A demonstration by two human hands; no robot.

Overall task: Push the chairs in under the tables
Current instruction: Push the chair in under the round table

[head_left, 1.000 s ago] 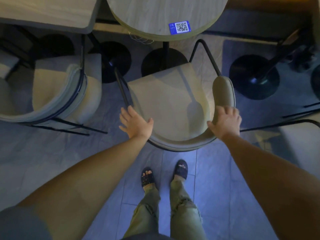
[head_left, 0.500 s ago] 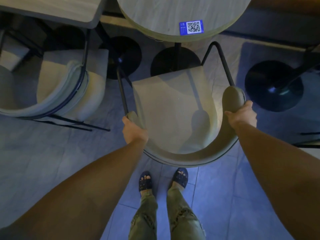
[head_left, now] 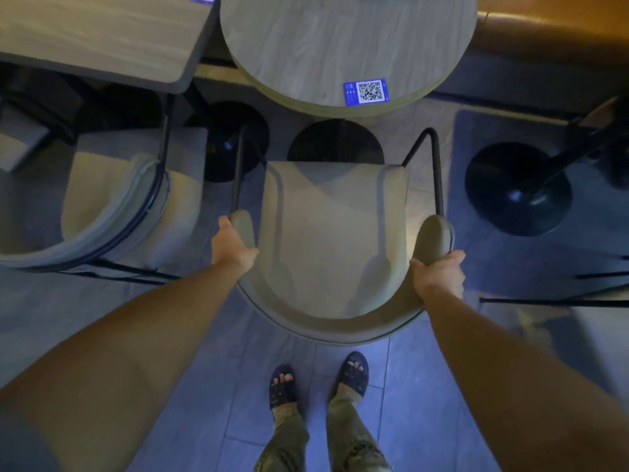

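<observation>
Gripping the curved backrest ends, the left hand [head_left: 235,248] and right hand [head_left: 439,272] are now closed around the chair [head_left: 335,233], having shifted from resting on its rim a second ago. Its seat front has swung square to the round table [head_left: 347,39], near that table's edge but not yet under it, so the push looks ready.

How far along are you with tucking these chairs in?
Looks done: the left chair sits partly under the square table. In hand: both hands, left and right, grip the middle chair. Left: its seat is wholly short of the round table, so it needs pushing in.
</observation>
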